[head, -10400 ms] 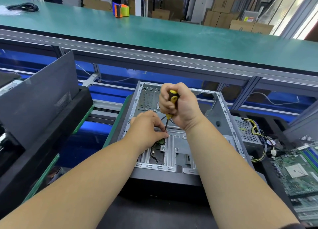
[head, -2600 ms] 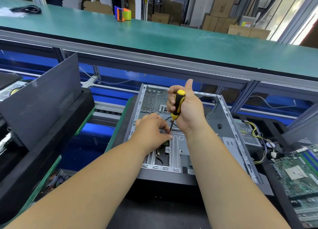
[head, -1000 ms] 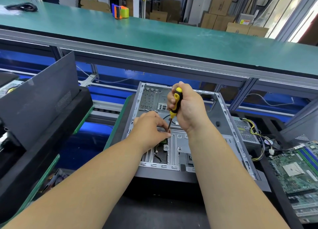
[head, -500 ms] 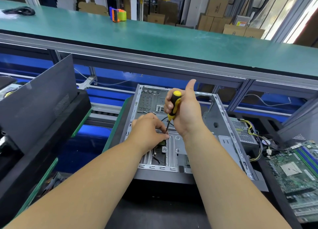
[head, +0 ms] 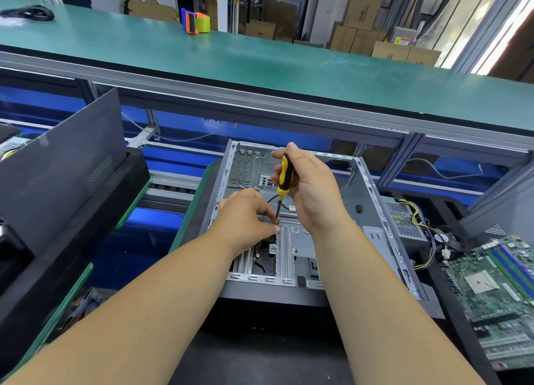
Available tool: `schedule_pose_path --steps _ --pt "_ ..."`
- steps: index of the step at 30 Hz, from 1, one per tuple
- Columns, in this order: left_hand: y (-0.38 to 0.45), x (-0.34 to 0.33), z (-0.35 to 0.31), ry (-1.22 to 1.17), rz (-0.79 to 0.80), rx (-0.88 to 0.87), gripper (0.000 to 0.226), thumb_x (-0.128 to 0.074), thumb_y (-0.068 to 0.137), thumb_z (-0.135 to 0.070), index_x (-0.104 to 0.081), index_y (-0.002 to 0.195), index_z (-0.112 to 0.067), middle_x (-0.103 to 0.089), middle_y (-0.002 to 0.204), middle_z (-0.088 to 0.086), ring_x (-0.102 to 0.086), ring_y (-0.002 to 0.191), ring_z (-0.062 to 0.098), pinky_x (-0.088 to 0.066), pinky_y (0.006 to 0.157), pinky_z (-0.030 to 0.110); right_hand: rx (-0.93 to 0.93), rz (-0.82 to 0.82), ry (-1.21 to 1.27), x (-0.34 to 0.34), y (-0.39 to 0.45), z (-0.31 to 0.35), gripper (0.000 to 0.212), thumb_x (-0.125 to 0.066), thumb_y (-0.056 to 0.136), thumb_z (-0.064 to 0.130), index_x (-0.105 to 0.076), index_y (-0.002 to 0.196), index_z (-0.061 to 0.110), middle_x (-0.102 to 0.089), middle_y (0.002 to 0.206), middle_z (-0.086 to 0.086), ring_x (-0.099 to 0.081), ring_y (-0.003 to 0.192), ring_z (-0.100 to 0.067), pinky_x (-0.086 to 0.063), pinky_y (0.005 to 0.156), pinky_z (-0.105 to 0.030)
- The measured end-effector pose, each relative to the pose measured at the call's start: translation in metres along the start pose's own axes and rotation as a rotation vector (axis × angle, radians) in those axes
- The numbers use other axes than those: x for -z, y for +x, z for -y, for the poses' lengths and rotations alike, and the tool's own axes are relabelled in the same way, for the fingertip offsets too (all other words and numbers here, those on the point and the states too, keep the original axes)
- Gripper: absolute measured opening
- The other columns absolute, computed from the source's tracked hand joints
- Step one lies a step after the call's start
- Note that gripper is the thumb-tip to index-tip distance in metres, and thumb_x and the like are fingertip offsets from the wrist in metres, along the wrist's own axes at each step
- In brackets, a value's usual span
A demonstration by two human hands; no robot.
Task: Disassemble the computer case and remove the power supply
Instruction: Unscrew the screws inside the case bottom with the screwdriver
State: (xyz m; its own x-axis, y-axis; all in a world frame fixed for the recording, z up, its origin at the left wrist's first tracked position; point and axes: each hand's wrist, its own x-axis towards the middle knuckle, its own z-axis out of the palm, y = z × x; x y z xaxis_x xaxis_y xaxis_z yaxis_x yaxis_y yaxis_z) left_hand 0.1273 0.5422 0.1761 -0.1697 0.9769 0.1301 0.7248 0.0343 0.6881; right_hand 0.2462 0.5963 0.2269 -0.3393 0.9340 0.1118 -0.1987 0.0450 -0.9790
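An open grey computer case [head: 372, 211] lies on its side in front of me, its inside bare metal. My right hand [head: 312, 193] grips a yellow and black screwdriver [head: 284, 173] held almost upright, tip down on the case floor near a small green board [head: 270, 238]. My left hand [head: 245, 214] rests inside the case with its fingertips pinched at the screwdriver's tip. A grey power supply [head: 403, 219] with yellow and black wires [head: 424, 240] lies outside the case, against its right wall.
A green motherboard [head: 497, 292] lies at the right. A dark side panel [head: 60, 164] leans on a black foam block at the left. A green-topped bench [head: 260, 63] runs across behind, with a tape dispenser [head: 196, 22] on it.
My right hand has shifted its hold on the screwdriver handle, thumb lifting and closing as it turns. My left hand has stayed pinched at the tip.
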Motion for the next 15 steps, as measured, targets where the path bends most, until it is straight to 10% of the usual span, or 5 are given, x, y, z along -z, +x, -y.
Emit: schedule_pose_path --steps 15 --pt "-0.0006 0.0007 -0.0017 0.003 0.012 0.012 0.009 -0.082 0.071 -0.04 -0.074 0.074 -0.04 -0.053 0.095 -0.014 -0.047 0.104 0.011 -0.04 0.096 0.042 -0.055 0.073 0.223 -0.0051 0.0071 0.0004 0.044 -0.046 0.101 0.03 -0.073 0.069 0.018 -0.063 0.069 0.0 -0.057 0.061 -0.012 -0.049 0.065 -0.028"
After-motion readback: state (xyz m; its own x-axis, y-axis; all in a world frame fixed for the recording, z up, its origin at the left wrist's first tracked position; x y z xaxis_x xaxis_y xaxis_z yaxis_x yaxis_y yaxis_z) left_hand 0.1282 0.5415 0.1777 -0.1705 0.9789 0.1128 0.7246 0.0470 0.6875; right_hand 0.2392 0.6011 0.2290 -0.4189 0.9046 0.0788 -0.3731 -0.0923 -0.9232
